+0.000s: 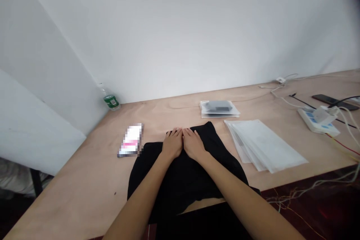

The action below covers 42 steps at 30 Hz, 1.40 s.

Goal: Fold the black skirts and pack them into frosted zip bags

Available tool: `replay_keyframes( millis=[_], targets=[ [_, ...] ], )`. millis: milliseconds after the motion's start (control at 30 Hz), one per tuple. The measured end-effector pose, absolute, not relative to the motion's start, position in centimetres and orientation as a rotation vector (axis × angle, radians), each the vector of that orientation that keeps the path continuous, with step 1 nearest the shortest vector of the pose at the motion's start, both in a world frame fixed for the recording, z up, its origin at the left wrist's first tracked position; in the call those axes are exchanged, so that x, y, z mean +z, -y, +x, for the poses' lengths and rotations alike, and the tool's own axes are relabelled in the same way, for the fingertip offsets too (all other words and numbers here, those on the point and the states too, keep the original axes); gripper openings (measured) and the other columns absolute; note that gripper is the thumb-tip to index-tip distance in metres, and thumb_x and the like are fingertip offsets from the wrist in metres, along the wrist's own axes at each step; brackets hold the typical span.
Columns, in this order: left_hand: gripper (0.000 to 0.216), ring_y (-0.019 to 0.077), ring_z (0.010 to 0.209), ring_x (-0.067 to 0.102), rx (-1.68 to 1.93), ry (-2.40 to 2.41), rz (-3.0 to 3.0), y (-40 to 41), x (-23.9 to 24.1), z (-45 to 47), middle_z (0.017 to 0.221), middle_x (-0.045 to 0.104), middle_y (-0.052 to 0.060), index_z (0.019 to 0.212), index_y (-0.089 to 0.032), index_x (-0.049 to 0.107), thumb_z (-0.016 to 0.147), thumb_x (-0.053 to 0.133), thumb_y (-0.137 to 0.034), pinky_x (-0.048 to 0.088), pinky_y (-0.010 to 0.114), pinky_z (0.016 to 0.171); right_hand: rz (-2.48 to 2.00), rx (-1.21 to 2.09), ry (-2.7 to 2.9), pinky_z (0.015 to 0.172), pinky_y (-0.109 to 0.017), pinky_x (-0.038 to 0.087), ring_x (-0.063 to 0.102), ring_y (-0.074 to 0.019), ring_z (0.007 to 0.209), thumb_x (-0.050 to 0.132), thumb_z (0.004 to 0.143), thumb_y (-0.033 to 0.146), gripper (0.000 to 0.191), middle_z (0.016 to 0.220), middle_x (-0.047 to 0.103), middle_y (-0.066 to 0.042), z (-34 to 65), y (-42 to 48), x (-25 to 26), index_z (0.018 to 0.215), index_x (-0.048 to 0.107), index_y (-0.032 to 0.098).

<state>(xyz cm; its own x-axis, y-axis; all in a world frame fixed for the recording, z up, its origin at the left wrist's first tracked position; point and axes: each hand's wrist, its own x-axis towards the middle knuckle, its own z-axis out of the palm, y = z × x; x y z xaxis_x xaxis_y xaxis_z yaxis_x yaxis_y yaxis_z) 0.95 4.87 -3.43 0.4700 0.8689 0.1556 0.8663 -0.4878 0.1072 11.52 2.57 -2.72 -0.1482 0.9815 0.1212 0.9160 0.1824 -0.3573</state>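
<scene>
My left hand (172,143) and my right hand (193,144) lie flat side by side, fingertips almost touching, on a black cloth garment (185,183) spread on the wooden table (75,191). Neither hand grips the fabric. The garment's far end rises to a point just beyond my fingers, and its near part runs over the table edge under my forearms. To the left of the cloth lies a flat object (131,140), pixelated so that I cannot tell what it is.
Right of the cloth lies a stack of clear plastic bags (261,146). Behind it is a bagged grey item (219,108). A green-labelled water bottle (111,99) stands in the far left corner. A power strip (317,120), cables and a black phone (336,102) sit at the right.
</scene>
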Motion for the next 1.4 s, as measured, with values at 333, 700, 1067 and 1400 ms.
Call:
replay_keyframes(
  millis=[333, 700, 1067, 1400],
  targets=[
    [0.057, 0.023, 0.136, 0.015, 0.19, -1.693, 2.502, -5.2, -4.6, -3.3, 0.145, 0.028, -0.002, 0.138, -0.026, 0.028, 0.09, 0.018, -0.054, 0.017, 0.046, 0.107, -2.098, 0.112, 1.997, 0.108, -0.045, 0.0, 0.009, -0.0225, 0.136, 0.019, 0.088, 0.053, 0.07, 0.146, 0.022, -0.012, 18.4, -2.8, -6.0, 0.139, 0.025, 0.005],
    [0.058, 0.0249, 0.136, 0.012, 0.177, -1.716, 2.432, -5.1, -4.3, -3.4, 0.146, 0.025, -0.002, 0.138, -0.028, 0.027, 0.088, 0.019, -0.057, 0.014, 0.05, 0.107, -2.098, 0.179, 1.879, 0.107, -0.044, 0.008, 0.007, -0.0245, 0.136, 0.027, 0.086, 0.055, 0.075, 0.147, 0.019, -0.015, 18.6, -3.0, -6.2, 0.138, 0.024, 0.001],
    [0.068, 0.032, 0.136, 0.007, 0.202, -1.195, 2.637, 4.0, -0.4, 2.3, 0.148, 0.021, -0.002, 0.137, -0.033, 0.027, 0.08, 0.028, -0.068, 0.014, 0.054, 0.107, -1.821, 0.557, 1.26, 0.096, -0.044, 0.035, 0.045, -0.0238, 0.115, 0.047, 0.088, 0.032, 0.036, 0.128, 0.048, -0.011, 21.2, -5.7, -0.5, 0.121, 0.048, 0.018],
    [0.063, 0.0378, 0.134, -0.001, 0.204, -1.017, 2.613, 6.0, -2.9, 3.4, 0.149, 0.016, -0.003, 0.138, -0.039, 0.018, 0.082, 0.026, -0.066, 0.007, 0.065, 0.103, -1.56, 1.156, 0.528, 0.078, -0.04, 0.049, 0.056, -0.0195, 0.095, 0.052, 0.086, 0.033, 0.033, 0.114, 0.054, -0.008, 25.6, -10.3, -2.2, 0.115, 0.051, 0.017]
  ],
)
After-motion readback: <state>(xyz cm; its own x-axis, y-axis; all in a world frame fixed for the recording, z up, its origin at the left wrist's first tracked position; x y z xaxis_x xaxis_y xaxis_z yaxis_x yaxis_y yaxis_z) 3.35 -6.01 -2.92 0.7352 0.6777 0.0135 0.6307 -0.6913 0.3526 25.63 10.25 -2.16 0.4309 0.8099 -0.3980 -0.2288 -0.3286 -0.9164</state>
